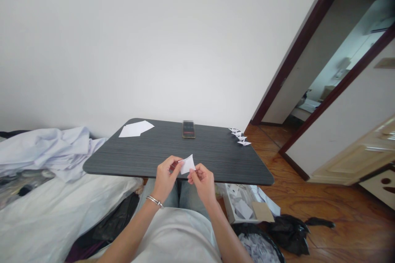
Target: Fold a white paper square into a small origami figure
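- The left hand (pixel 166 176) and right hand (pixel 202 183) are pinching a folded white paper (pixel 187 164) between their fingertips, close together, just over the table's near edge.
- A dark table (pixel 216 164) is standing at 12 o'clock, carrying a phone (pixel 188 129) at 12, white sheets (pixel 136 128) at 11 and small folded papers (pixel 240 135) at 1.
- A box of paper (pixel 237 205) is sitting at 4 o'clock, beside a black bag (pixel 288 234) on the wooden floor (pixel 339 213).

- Free passage: above middle of dark grey wood-grain table (pixel 216 160), near edge to far edge.
- Far-edge obstacles: loose white paper sheets (pixel 136 129) left corner, black smartphone (pixel 188 129) centre, small folded white paper birds (pixel 240 136) right corner.
- Beyond left edge: rumpled white cloth (pixel 52 152).
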